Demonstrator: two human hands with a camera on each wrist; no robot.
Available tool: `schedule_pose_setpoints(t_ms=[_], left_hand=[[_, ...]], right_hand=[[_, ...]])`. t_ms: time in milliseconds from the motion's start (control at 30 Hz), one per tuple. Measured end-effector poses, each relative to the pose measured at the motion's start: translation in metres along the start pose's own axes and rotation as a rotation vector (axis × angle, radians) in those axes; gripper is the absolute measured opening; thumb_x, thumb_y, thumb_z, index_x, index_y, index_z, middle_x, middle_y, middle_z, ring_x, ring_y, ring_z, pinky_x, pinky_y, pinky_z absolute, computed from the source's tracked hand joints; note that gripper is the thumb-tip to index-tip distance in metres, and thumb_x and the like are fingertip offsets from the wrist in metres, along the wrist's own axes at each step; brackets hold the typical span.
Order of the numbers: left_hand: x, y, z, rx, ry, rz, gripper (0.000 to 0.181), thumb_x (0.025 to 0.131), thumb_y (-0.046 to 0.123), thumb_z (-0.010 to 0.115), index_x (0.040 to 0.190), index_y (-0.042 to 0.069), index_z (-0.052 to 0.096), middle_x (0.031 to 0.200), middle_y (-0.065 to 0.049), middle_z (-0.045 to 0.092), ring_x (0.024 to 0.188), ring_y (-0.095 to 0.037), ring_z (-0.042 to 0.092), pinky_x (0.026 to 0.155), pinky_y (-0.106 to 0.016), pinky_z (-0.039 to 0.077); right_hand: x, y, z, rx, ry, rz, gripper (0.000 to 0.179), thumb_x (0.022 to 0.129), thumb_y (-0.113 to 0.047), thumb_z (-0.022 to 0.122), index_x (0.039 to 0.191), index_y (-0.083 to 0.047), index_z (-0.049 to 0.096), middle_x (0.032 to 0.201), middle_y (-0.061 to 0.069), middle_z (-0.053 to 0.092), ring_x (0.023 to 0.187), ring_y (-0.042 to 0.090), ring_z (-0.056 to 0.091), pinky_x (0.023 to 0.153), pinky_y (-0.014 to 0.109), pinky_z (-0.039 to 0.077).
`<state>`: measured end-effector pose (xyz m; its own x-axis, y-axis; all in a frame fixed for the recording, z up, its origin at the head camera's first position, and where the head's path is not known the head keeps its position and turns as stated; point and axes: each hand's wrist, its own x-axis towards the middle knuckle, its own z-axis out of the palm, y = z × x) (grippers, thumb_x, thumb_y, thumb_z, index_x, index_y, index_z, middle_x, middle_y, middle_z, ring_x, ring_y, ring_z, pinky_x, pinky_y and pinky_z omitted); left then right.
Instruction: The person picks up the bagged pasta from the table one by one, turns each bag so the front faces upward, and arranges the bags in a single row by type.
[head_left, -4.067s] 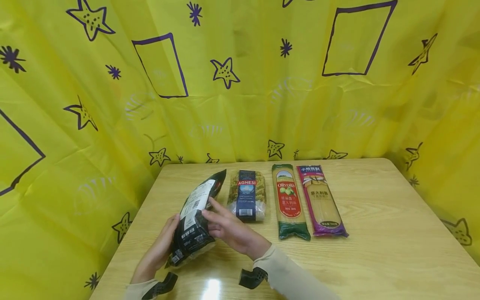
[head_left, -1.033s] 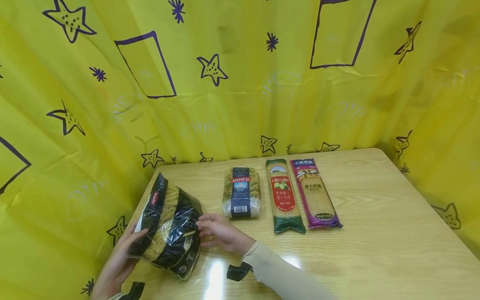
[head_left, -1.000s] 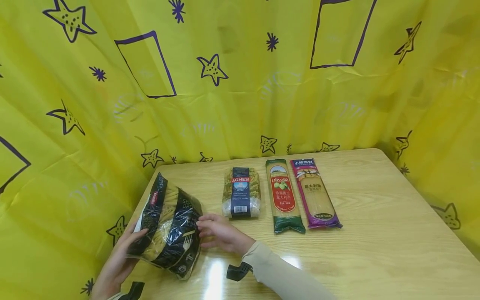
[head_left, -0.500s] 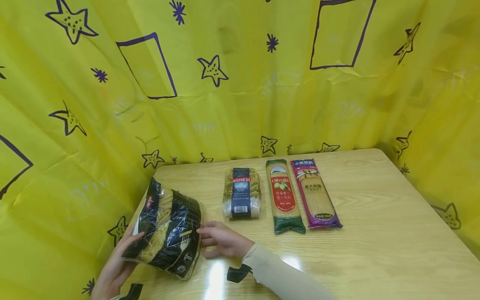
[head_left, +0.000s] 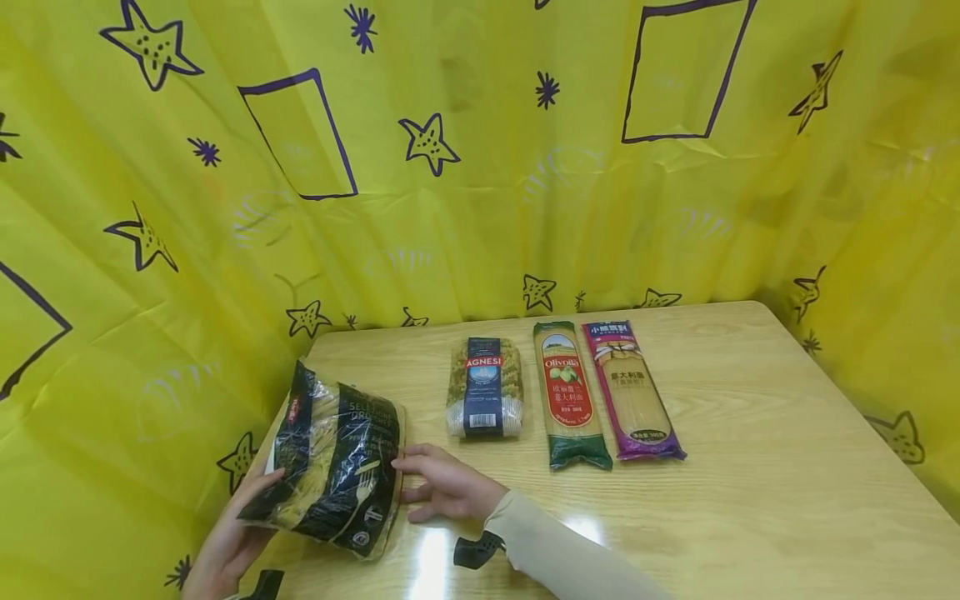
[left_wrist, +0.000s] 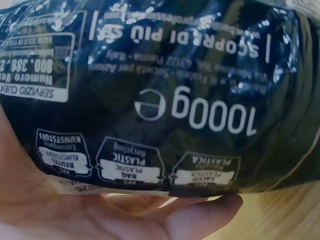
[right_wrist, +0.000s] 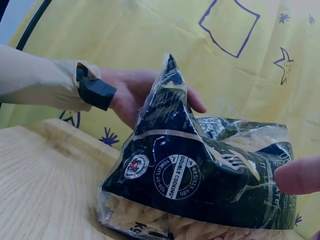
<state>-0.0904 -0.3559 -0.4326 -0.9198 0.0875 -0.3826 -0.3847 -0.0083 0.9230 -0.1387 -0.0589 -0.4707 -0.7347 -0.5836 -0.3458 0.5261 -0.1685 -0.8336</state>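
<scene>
A black and clear plastic bag of penne pasta is tilted at the left of the table, its fork print facing up. My left hand grips its left side, thumb over the edge and the other fingers behind the bag. The left wrist view shows the "1000g" print of the bag close up, fingers below it. My right hand is at the bag's right edge, index fingertip touching it and the other fingers loosely bent. In the right wrist view one fingertip meets the bag's front.
Behind and to the right lie a bag of Agnesi spiral pasta, a green-ended spaghetti pack and a purple-edged spaghetti pack, side by side on the wooden table. A yellow patterned curtain stands around the back and sides.
The penne bag has turned from its white-label side to its front and shifted left with my left hand. Lately its top leans further left and down; my right hand has slid slightly lower.
</scene>
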Motion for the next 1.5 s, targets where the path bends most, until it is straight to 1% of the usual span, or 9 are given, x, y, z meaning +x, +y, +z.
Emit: schedule_pose_setpoints(t_ms=[400, 633, 800, 933, 1033, 1133, 1267, 1367, 1500], left_hand=[[-0.002, -0.01, -0.01, 0.018, 0.014, -0.026, 0.06, 0.111, 0.05, 0.018, 0.165, 0.035, -0.004, 0.165, -0.016, -0.038, 0.101, 0.012, 0.049, 0.089, -0.017, 0.045], [-0.005, -0.021, -0.023, 0.061, 0.002, 0.004, 0.048, 0.113, 0.044, 0.02, 0.098, 0.064, 0.062, 0.111, 0.027, 0.05, 0.102, 0.0, 0.058, 0.091, -0.027, 0.052], [-0.005, -0.025, -0.023, 0.107, 0.031, -0.043, 0.04, 0.112, 0.045, 0.019, 0.101, 0.06, 0.055, 0.148, -0.015, 0.041, 0.104, -0.005, 0.057, 0.093, -0.032, 0.053], [-0.004, -0.026, -0.024, 0.191, 0.037, -0.088, 0.049, 0.112, 0.047, 0.016, 0.156, 0.031, 0.031, 0.158, -0.037, 0.018, 0.11, -0.01, 0.057, 0.098, -0.037, 0.053], [-0.005, -0.028, -0.032, 0.163, -0.087, -0.084, 0.059, 0.112, 0.047, 0.016, 0.163, 0.016, 0.015, 0.144, -0.018, 0.05, 0.112, -0.004, 0.059, 0.1, -0.033, 0.053], [-0.011, -0.037, -0.044, 0.026, -0.262, -0.028, 0.039, 0.115, 0.038, 0.017, 0.141, 0.045, 0.045, 0.133, 0.021, 0.055, 0.113, 0.009, 0.057, 0.1, -0.027, 0.053], [-0.019, -0.043, -0.041, -0.034, -0.166, -0.052, 0.044, 0.116, 0.033, 0.021, 0.114, 0.059, 0.056, 0.166, 0.01, 0.023, 0.143, -0.007, 0.039, 0.109, -0.034, 0.051], [-0.021, -0.037, -0.028, 0.012, 0.013, -0.13, 0.038, 0.114, 0.041, 0.025, 0.149, 0.046, 0.038, 0.169, -0.024, -0.023, 0.157, -0.041, 0.006, 0.124, -0.056, 0.035], [-0.018, -0.027, -0.021, 0.089, -0.054, -0.189, 0.086, 0.11, 0.055, 0.022, 0.158, 0.003, -0.028, 0.165, -0.035, -0.024, 0.156, -0.052, -0.008, 0.129, -0.062, 0.017]], right_hand=[[0.0, -0.001, 0.003, 0.018, 0.005, -0.005, 0.068, 0.101, -0.021, 0.062, 0.156, 0.002, 0.029, 0.155, 0.026, 0.043, 0.134, 0.06, 0.048, 0.112, 0.073, 0.041], [-0.001, 0.001, 0.003, 0.003, 0.012, -0.014, 0.066, 0.1, -0.023, 0.064, 0.154, 0.001, 0.034, 0.156, 0.026, 0.042, 0.127, 0.05, 0.056, 0.112, 0.063, 0.046], [-0.001, 0.002, 0.003, -0.013, 0.014, -0.04, 0.06, 0.099, -0.023, 0.064, 0.148, 0.002, 0.04, 0.151, 0.024, 0.047, 0.106, 0.029, 0.06, 0.091, 0.036, 0.055], [-0.002, 0.001, 0.003, 0.004, 0.008, -0.072, 0.062, 0.1, -0.018, 0.061, 0.15, 0.009, 0.036, 0.152, 0.031, 0.045, 0.108, 0.027, 0.057, 0.084, 0.027, 0.053], [0.0, 0.0, 0.002, 0.042, -0.007, -0.081, 0.049, 0.1, -0.015, 0.06, 0.139, 0.01, 0.047, 0.128, 0.021, 0.061, 0.097, 0.02, 0.057, 0.079, 0.023, 0.053], [0.003, 0.001, -0.001, 0.064, -0.015, -0.071, 0.036, 0.099, -0.017, 0.06, 0.128, 0.004, 0.053, 0.105, 0.008, 0.059, 0.083, 0.012, 0.052, 0.074, 0.02, 0.05], [0.005, 0.004, -0.002, 0.03, -0.026, -0.04, 0.053, 0.1, -0.021, 0.06, 0.141, 0.009, 0.045, 0.132, 0.026, 0.055, 0.103, 0.024, 0.057, 0.093, 0.033, 0.052], [0.005, 0.004, 0.0, -0.01, -0.052, -0.024, 0.072, 0.099, -0.024, 0.061, 0.152, 0.014, 0.032, 0.156, 0.041, 0.032, 0.138, 0.049, 0.044, 0.118, 0.053, 0.041], [0.002, 0.001, 0.001, -0.031, -0.087, -0.032, 0.061, 0.1, -0.028, 0.062, 0.144, 0.011, 0.045, 0.151, 0.033, 0.044, 0.14, 0.049, 0.045, 0.122, 0.057, 0.037]])
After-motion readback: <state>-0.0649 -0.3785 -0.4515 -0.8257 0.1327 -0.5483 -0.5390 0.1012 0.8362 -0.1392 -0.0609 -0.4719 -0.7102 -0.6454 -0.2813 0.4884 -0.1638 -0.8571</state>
